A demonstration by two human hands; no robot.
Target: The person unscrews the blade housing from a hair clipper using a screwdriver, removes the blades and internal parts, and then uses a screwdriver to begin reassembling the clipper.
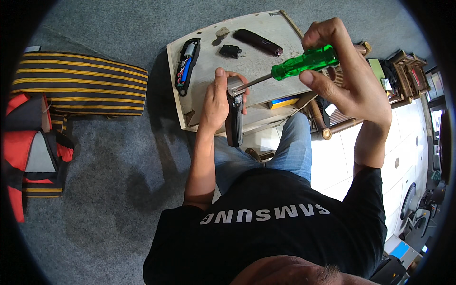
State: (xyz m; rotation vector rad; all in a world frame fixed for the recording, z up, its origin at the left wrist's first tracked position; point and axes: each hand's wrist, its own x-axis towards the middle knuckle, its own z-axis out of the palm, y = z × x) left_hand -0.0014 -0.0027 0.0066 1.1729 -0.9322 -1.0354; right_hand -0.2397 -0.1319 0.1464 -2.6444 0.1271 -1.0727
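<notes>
My left hand [216, 105] is closed around what looks like a black hair clipper [234, 124], its metal blade head upward near my thumb. My right hand [349, 78] grips the translucent green handle of a screwdriver [304, 63] between thumb and fingers. The screwdriver's shaft slants down to the left, its tip at the metal head. On the small table lies an opened black casing [188, 66] with a blue battery, a motor and wires inside. A dark casing shell [258, 42] and a small black part [230, 51] rest farther back.
The pale worn table [209, 40] stands before my knees, with a blue and yellow box [283, 102] on its lower shelf. A bamboo rack [327, 128] stands close on the right. Striped cushioned seating [85, 83] and red-black cloth [28, 152] are at the left.
</notes>
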